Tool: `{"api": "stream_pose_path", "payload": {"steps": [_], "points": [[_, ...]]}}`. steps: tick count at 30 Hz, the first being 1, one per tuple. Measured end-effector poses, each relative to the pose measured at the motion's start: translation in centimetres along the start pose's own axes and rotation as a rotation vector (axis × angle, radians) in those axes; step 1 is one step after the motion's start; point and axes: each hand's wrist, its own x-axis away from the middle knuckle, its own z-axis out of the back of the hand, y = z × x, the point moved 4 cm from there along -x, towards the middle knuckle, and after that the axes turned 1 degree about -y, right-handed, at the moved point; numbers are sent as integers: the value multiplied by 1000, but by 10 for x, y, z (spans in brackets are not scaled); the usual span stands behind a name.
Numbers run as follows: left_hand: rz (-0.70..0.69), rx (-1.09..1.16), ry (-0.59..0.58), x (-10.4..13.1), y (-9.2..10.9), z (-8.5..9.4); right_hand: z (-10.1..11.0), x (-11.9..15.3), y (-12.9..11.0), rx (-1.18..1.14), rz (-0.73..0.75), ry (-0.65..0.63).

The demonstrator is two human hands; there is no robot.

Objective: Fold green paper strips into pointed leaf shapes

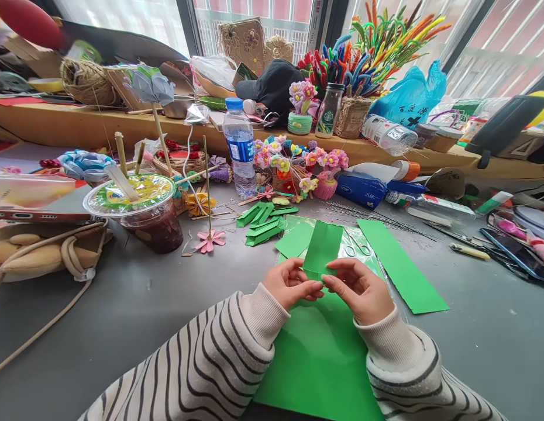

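Nearest me, a large green sheet (318, 356) lies flat under my wrists. Above it my left hand (289, 283) and right hand (360, 289) meet, both pinching the near end of a green paper strip (323, 248); the strip runs away from the fingertips toward 12 o'clock. At 2 o'clock from the grip lies a long green card (399, 263), and at 11 o'clock a pile of folded green pieces (263, 222). Further off at 11 o'clock stands a water bottle (239, 146).

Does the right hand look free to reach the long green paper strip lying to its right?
Probably not at once: the right hand and left hand both pinch a folded green paper piece. The grey table between it and the long green paper strip lies bare.
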Motion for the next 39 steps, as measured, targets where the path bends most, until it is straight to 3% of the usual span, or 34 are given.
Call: {"api": "stream_pose_path", "payload": {"steps": [5, 10, 18, 26, 32, 39], "points": [[-20, 2, 0, 0, 2, 0, 0, -1, 5, -123, -89, 15], [-5, -11, -9, -1, 1, 1, -3, -2, 7, 26, -120, -94], [3, -20, -22, -2, 0, 1, -2, -3, 5, 64, -133, -86], [-35, -77, -25, -5, -2, 3, -6, -1, 9, -61, -268, -59], [-66, -73, -43, -4, -1, 0, -7, -1, 9, -38, -221, -44], [-34, -25, 28, 0, 5, 0, -3, -2, 6, 9, -200, -33]]}}
